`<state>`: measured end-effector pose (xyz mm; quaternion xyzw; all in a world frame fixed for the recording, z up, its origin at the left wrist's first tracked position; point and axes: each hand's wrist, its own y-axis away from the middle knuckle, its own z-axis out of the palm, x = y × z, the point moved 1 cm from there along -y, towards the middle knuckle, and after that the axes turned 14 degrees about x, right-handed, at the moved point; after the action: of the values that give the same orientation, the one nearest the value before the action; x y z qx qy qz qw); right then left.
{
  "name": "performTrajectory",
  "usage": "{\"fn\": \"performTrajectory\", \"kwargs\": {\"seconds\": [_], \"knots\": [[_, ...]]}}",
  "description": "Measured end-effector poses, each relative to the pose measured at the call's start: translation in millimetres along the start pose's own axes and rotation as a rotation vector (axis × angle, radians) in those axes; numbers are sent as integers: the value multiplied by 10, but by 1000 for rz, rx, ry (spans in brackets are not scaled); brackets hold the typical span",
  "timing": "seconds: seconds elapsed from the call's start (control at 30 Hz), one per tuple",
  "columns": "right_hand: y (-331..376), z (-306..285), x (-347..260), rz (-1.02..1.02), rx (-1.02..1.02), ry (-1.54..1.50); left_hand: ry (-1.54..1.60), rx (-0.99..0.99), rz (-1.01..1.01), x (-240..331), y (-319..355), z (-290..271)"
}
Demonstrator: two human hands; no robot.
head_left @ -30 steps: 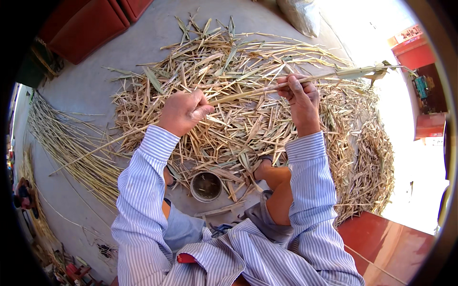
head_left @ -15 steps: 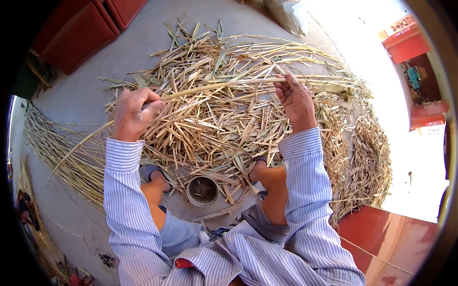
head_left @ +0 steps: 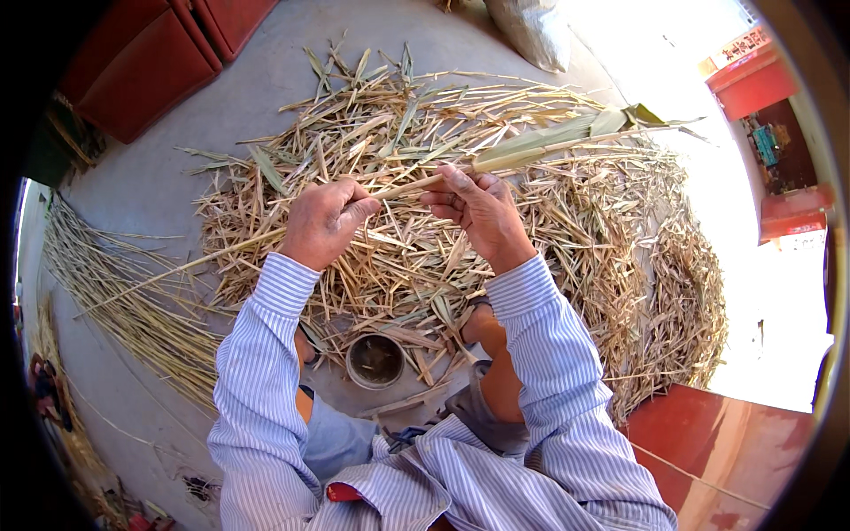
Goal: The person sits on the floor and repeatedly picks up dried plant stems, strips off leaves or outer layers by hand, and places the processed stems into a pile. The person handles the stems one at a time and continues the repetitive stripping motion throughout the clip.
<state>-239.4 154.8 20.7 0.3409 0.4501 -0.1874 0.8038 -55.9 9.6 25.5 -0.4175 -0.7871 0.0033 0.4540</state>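
Observation:
My left hand (head_left: 329, 221) is closed round a long pale reed stalk (head_left: 409, 188), whose thin end runs down past my wrist to the left. Close beside it, my right hand (head_left: 482, 212) pinches the same stalk between thumb and fingers. Beyond that hand the stalk carries a broad green leaf (head_left: 567, 133) with a pale sheath at its base, pointing to the upper right. Below both hands spreads a wide heap of dry husks and leaf strips (head_left: 390, 265).
A metal bowl (head_left: 375, 379) of dark liquid stands between my feet. Thin stalks (head_left: 133, 301) lie in a bundle at the left. A red sofa (head_left: 137, 66) is at the upper left, a pale sack (head_left: 536, 34) at the top. More husks (head_left: 686, 292) pile up on the right.
My left hand has moved right and my right hand left and nearer, so they are now close together on a stalk. A broad green leaf now shows beyond my right hand.

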Motion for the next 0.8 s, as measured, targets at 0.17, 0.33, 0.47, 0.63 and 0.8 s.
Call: {"fn": "performTrajectory", "kwargs": {"seconds": [0.17,0.33,0.47,0.63,0.8], "knots": [[-28,-203,-50,-57,231,39,-128,-25,50,-106,9,63],[-55,-222,-29,-180,262,85,-17,-102,-98,-99,27,273],[-9,-154,87,-167,105,105,225,-79,-180,47,15,530],[60,-114,48,-185,98,41,460,-69,-360,46,-7,617],[106,-128,40,-173,46,48,586,-33,-516,110,2,568]]}}
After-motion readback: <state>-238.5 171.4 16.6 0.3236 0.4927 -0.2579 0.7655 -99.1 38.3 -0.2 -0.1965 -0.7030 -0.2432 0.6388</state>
